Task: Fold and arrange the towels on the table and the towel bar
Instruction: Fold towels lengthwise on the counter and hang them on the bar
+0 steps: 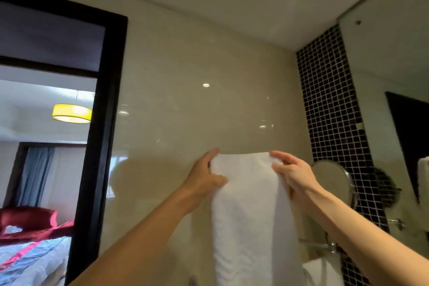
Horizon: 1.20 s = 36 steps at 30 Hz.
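1. Against glossy beige wall tiles [185, 111], held high: long white terry towel [246, 216], folded narrow, hanging straight down.
2. Pinched at upper left corner by left hand [204, 176], thumb in front; gripped along upper right edge by right hand [292, 174].
3. Keep corners level, pull gently apart, smooth creases before draping.
4. No brand, label or writing legible.

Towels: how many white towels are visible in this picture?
2. One towel hangs in the middle, held at its top by the left hand and the right hand. A second white cloth, low on its right, is probably a towel; others may be hidden below.
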Each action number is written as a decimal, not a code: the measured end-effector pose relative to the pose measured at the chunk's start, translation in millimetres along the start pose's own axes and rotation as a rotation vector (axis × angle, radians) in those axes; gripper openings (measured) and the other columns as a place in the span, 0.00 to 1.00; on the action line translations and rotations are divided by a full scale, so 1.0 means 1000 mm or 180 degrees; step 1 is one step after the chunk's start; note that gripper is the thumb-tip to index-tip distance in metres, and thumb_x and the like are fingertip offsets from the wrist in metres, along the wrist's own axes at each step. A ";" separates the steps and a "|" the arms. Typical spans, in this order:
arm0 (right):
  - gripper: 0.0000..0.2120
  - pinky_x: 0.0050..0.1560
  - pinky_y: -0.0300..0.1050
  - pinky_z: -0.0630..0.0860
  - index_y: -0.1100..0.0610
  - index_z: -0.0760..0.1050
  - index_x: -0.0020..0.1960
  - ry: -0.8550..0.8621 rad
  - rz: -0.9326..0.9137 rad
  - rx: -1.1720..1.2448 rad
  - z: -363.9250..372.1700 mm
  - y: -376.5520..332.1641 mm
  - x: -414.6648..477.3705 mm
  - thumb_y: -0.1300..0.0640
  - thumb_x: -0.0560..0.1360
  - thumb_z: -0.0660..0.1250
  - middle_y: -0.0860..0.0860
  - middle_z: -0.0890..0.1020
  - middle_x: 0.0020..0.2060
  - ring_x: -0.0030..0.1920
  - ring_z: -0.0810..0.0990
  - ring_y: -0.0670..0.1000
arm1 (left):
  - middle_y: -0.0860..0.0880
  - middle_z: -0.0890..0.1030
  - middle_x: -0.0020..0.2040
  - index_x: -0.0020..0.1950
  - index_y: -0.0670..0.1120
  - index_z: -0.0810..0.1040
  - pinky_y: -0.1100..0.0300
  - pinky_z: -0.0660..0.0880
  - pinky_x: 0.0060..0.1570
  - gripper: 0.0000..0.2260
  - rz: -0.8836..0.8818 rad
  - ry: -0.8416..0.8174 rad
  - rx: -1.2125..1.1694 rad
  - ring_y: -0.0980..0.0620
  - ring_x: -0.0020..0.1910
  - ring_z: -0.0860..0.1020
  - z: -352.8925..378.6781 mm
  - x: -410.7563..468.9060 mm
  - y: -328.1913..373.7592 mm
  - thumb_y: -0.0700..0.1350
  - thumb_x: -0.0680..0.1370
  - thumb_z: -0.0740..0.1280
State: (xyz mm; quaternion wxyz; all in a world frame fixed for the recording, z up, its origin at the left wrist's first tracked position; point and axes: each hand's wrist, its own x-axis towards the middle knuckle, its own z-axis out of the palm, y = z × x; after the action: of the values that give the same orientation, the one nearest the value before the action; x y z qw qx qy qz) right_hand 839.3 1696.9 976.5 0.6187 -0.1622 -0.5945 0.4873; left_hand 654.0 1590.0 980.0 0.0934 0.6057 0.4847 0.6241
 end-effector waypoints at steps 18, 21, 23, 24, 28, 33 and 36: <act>0.18 0.43 0.44 0.77 0.56 0.79 0.54 -0.0139 -0.0267 -0.0094 0.031 0.016 0.080 0.74 0.74 0.60 0.53 0.81 0.42 0.39 0.78 0.52 | 0.47 0.70 0.69 0.76 0.49 0.59 0.55 0.74 0.59 0.37 0.0199 -0.0057 0.0184 0.48 0.64 0.73 -0.022 0.072 -0.018 0.28 0.71 0.67; 0.18 0.39 0.41 0.77 0.57 0.79 0.56 -0.0109 -0.0083 -0.0204 0.023 0.046 0.083 0.74 0.73 0.61 0.53 0.81 0.40 0.36 0.77 0.51 | 0.47 0.69 0.70 0.76 0.51 0.59 0.53 0.75 0.59 0.38 0.0053 -0.0153 0.0304 0.48 0.65 0.72 -0.015 0.065 -0.046 0.29 0.71 0.67; 0.18 0.39 0.41 0.77 0.57 0.79 0.55 -0.0112 0.0101 -0.0282 0.018 0.067 0.083 0.74 0.73 0.61 0.54 0.81 0.40 0.36 0.77 0.52 | 0.48 0.68 0.70 0.76 0.52 0.59 0.57 0.78 0.50 0.37 -0.0077 -0.0229 0.0355 0.50 0.63 0.73 -0.008 0.057 -0.064 0.30 0.72 0.67; 0.18 0.38 0.41 0.77 0.57 0.79 0.55 -0.0133 0.0198 -0.0324 0.015 0.077 0.082 0.74 0.73 0.61 0.54 0.81 0.40 0.36 0.78 0.52 | 0.49 0.68 0.69 0.76 0.52 0.58 0.59 0.78 0.45 0.37 -0.0165 -0.0262 0.0361 0.51 0.60 0.73 -0.004 0.052 -0.072 0.30 0.72 0.67; 0.17 0.37 0.39 0.79 0.57 0.79 0.55 -0.0309 0.0593 -0.0409 0.002 0.114 0.077 0.73 0.74 0.60 0.53 0.82 0.45 0.39 0.80 0.51 | 0.51 0.69 0.63 0.77 0.52 0.55 0.56 0.78 0.37 0.38 -0.0653 -0.0378 0.0230 0.50 0.53 0.75 0.009 0.034 -0.102 0.29 0.73 0.65; 0.16 0.39 0.41 0.79 0.57 0.78 0.56 -0.0462 0.1074 -0.0614 -0.012 0.154 0.056 0.72 0.76 0.59 0.55 0.82 0.46 0.42 0.81 0.52 | 0.51 0.72 0.56 0.77 0.50 0.54 0.59 0.78 0.30 0.38 -0.1140 -0.0516 0.0059 0.55 0.41 0.77 0.020 -0.001 -0.138 0.27 0.73 0.64; 0.16 0.52 0.45 0.77 0.57 0.78 0.55 -0.0565 0.1218 -0.0774 -0.018 0.174 0.043 0.72 0.76 0.59 0.59 0.81 0.51 0.49 0.80 0.55 | 0.48 0.72 0.59 0.77 0.51 0.55 0.60 0.76 0.24 0.38 -0.1363 -0.0544 0.0039 0.52 0.42 0.77 0.023 -0.021 -0.156 0.27 0.73 0.64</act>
State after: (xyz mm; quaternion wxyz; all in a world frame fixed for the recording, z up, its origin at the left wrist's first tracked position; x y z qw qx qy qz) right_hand 775.9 1819.8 861.1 0.4363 -0.3016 -0.6593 0.5329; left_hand 605.3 1666.1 849.3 0.2607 0.5402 0.5963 0.5335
